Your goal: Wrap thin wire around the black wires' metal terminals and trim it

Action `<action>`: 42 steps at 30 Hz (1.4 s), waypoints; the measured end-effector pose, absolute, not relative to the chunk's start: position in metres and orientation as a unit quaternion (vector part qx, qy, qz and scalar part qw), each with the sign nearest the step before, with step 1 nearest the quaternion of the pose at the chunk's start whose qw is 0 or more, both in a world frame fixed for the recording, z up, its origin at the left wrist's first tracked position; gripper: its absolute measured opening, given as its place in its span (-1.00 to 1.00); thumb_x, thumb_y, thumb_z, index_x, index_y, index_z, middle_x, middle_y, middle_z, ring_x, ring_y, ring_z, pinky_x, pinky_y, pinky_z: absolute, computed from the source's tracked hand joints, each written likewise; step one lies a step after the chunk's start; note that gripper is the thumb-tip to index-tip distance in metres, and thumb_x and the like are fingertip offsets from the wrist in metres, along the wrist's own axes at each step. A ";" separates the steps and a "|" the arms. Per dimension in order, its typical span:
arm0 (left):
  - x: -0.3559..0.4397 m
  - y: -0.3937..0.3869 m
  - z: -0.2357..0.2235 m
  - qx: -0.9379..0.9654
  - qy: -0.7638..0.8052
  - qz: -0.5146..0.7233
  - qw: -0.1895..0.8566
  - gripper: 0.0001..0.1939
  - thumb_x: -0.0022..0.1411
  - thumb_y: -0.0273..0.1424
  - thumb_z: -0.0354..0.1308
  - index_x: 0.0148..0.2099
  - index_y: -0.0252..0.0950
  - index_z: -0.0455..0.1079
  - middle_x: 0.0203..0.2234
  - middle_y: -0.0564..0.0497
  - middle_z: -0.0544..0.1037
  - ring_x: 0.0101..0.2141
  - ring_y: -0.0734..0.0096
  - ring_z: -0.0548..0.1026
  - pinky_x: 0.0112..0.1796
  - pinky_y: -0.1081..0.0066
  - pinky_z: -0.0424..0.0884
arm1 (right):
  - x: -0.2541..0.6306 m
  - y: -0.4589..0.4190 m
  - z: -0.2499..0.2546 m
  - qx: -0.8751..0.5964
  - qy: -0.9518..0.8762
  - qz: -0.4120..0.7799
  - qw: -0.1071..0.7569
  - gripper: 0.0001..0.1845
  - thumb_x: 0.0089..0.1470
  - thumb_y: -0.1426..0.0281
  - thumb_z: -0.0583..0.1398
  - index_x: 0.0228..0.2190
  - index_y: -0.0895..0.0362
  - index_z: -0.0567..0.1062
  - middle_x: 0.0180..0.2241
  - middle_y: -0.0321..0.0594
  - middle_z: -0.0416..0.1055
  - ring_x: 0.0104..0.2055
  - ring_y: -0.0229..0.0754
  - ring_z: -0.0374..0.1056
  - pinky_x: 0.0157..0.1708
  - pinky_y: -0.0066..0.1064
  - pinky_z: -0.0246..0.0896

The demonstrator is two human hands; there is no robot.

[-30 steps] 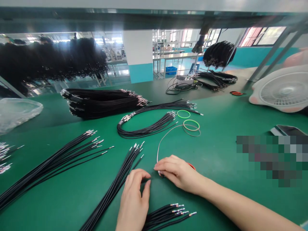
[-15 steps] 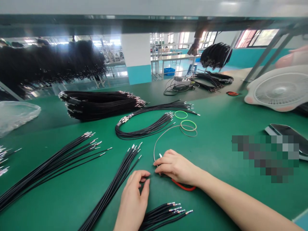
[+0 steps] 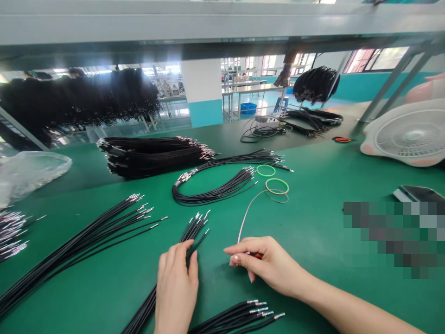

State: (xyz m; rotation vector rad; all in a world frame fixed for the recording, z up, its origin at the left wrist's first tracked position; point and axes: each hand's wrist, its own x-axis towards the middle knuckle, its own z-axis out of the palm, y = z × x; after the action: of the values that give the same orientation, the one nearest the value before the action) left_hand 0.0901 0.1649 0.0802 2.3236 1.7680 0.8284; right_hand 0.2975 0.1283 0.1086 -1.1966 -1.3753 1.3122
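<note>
My left hand (image 3: 177, 283) is closed over the middle bundle of black cables (image 3: 194, 227), whose silvery tips stick out past the fingers. My right hand (image 3: 269, 264) is curled around a red-and-black tool (image 3: 256, 255), mostly hidden in the palm, so its exact kind does not show. A thin pale wire (image 3: 246, 215) runs from the fingers of this hand back to a small coil beside two green rings (image 3: 277, 186). In front of the hands lies another bundle of black cables (image 3: 239, 315) with bare metal ends.
More black cables (image 3: 90, 241) lie to the left, near a clear plastic bag (image 3: 38, 171). Behind are a curved cable bundle (image 3: 208, 195) and a thick stack (image 3: 149, 157). A white fan (image 3: 410, 134) and a phone (image 3: 417, 192) are at right. A metal shelf (image 3: 208, 28) crosses overhead.
My left hand has moved left and closed over the middle cable bundle. My right hand has turned and lowered slightly; the red part is now mostly inside its palm. The view has tilted up slightly.
</note>
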 end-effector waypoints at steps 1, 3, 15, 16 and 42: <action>0.088 0.169 0.077 0.772 0.586 0.245 0.023 -0.74 0.31 -0.39 0.00 0.02 -0.27 0.37 -0.17 -0.11 0.52 -0.15 0.07 0.44 -0.14 0.15 0.37 | 0.298 0.128 0.109 -0.484 -0.544 0.534 0.430 -0.69 0.10 0.23 0.24 -0.19 0.15 0.61 -0.40 -0.21 0.52 -0.59 -0.39 0.21 -0.59 -0.52 0.15; 0.085 0.174 0.073 0.783 0.585 0.213 0.000 -0.77 0.30 -0.39 0.03 -0.04 -0.27 0.41 -0.22 -0.10 0.54 -0.21 0.08 0.44 -0.16 0.16 0.36 | 0.297 0.128 0.109 -0.492 -0.533 0.541 0.427 -0.68 0.09 0.23 0.24 -0.19 0.16 0.61 -0.42 -0.22 0.52 -0.58 -0.37 0.22 -0.58 -0.51 0.16; 0.074 0.159 0.072 0.759 0.642 0.094 -0.061 -0.82 0.30 -0.33 0.02 -0.26 -0.25 0.43 -0.36 -0.12 0.51 -0.36 0.07 0.46 -0.36 0.22 0.31 | 0.310 0.128 0.122 -0.545 -0.639 0.331 0.431 -0.81 0.16 0.24 0.21 -0.37 0.01 0.62 0.04 -0.14 0.43 0.15 0.06 0.17 0.16 0.06 -0.02; 0.072 0.159 0.070 0.765 0.636 0.101 -0.026 -0.82 0.29 -0.31 0.03 -0.29 -0.23 0.42 -0.37 -0.10 0.53 -0.36 0.09 0.47 -0.35 0.22 0.32 | 0.313 0.128 0.123 -0.547 -0.633 0.321 0.444 -0.81 0.16 0.24 0.21 -0.36 0.01 0.62 0.09 -0.14 0.39 0.18 0.07 0.14 0.17 0.07 -0.04; 0.116 0.121 0.081 0.734 0.515 0.381 0.227 -0.76 0.34 -0.25 0.00 -0.32 -0.17 0.43 -0.49 0.08 0.51 -0.49 0.40 0.52 -0.43 0.45 0.42 | 0.283 0.121 0.106 -0.489 -0.502 0.507 0.502 -0.80 0.13 0.27 0.23 -0.31 0.06 0.65 -0.19 -0.18 0.48 -0.40 -0.29 0.39 -0.43 -0.47 0.33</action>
State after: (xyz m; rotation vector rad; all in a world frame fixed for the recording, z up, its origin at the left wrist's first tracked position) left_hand 0.1158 0.1206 0.0811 2.0213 1.4185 1.0489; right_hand 0.2826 0.1212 0.1061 -1.1826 -1.2122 1.2259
